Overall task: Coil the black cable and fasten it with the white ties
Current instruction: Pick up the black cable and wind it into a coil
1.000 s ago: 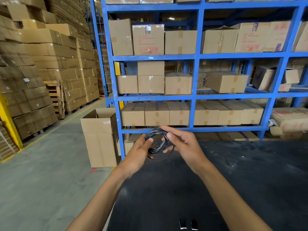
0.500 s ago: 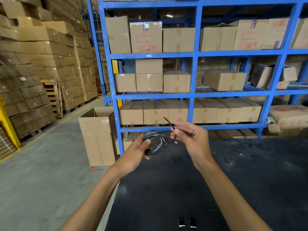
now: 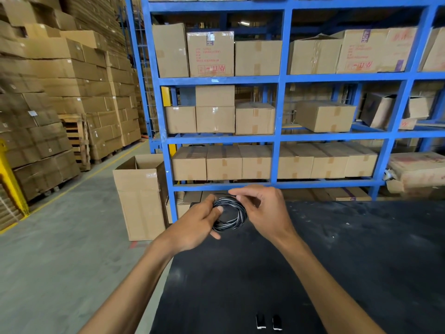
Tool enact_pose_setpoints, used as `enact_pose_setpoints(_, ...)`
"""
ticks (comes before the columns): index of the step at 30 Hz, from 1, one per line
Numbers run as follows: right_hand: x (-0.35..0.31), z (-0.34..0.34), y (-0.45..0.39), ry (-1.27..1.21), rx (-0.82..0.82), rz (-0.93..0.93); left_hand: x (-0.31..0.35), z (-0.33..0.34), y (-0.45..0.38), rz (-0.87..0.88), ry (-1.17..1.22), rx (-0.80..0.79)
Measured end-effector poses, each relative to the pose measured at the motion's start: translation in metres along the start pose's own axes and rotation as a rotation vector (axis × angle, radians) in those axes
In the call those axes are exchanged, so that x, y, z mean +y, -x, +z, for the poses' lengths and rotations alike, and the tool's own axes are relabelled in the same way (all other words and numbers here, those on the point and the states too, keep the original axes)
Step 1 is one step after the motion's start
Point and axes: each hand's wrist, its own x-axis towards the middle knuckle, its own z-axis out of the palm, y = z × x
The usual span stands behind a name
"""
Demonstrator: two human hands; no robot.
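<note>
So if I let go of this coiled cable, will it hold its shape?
Probably not. The cable is thin, its loops lie loose and uneven, and no tie shows round it, so it would likely spring open. It looks light: the left hand pinches it easily.

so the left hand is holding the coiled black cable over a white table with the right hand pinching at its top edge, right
Not quite: the table is black, not white, as the head view shows. The rest holds: the left hand grips the coiled black cable while the right hand pinches at its top edge.
</note>
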Motion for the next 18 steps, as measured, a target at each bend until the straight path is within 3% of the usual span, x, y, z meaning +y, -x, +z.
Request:
enact_pose_setpoints(3, -0.0015, -0.0016, 0.001, 0.066, -0.057, -0.084, 0.0017, 0.0022, 0.0012, -0.009, 0.047, 0.0)
enact_pose_setpoints(11, -0.0003, -0.0025, 0.0076, -0.076, -0.106, 0.039, 0.0087, 0.0041, -0.0006, 0.027, 0.14, 0.024)
enact_pose_setpoints(18, 0.0005, -0.0015, 0.0043, 0.024, -0.045, -0.108, 0.0086, 0.0065, -0.0035, 0.062, 0.194, 0.093)
